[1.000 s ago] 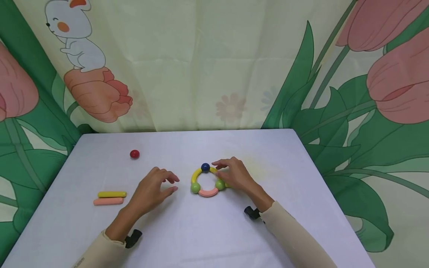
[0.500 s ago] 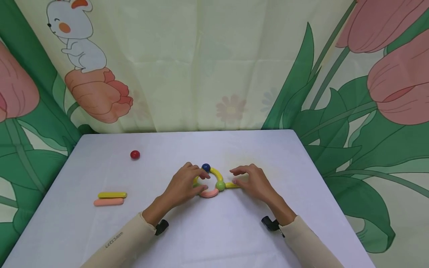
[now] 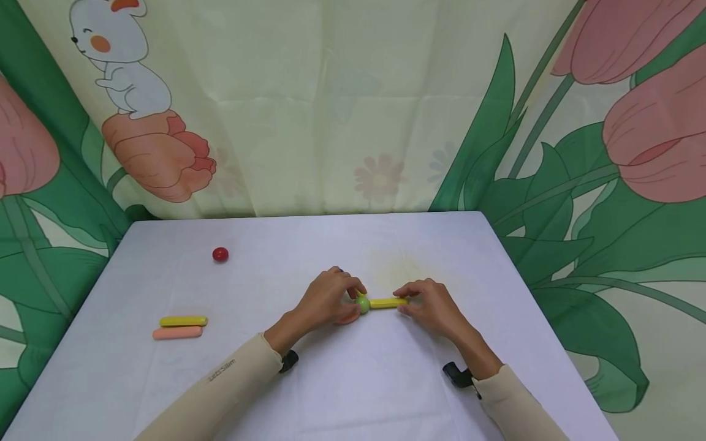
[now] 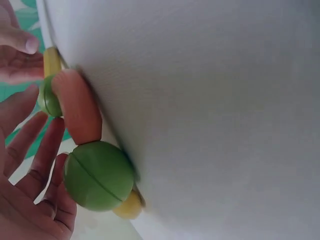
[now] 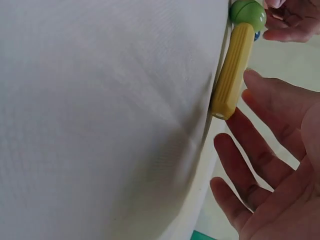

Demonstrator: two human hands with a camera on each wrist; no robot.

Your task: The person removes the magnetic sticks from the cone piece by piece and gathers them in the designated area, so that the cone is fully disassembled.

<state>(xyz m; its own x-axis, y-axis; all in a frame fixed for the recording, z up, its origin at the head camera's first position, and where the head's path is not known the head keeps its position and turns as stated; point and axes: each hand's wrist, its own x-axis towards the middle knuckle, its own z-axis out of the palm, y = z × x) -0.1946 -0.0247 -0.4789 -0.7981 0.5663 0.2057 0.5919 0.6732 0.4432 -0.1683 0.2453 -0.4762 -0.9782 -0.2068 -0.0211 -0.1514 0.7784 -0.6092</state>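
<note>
A white worktop (image 3: 353, 386) carries everything. The left hand (image 3: 326, 299) and right hand (image 3: 437, 307) face each other, fingers loosely bent; whether either grips, I cannot tell. A straight yellow rod (image 3: 386, 303) lies between them, its free end amid the right hand's fingers; it and a curved pink rod (image 4: 80, 109) touch a green ball (image 3: 362, 304) at the left fingertips. Fitting rod to ball seems in hand; the next move likely calls for steadying the ball.

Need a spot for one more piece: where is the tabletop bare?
The tabletop is bare between the left sleeve and right sleeve, and beyond the right hand toward the tulip-print backdrop. It's crowded around the left hand, green ball and adjoining yellow rod.
</note>
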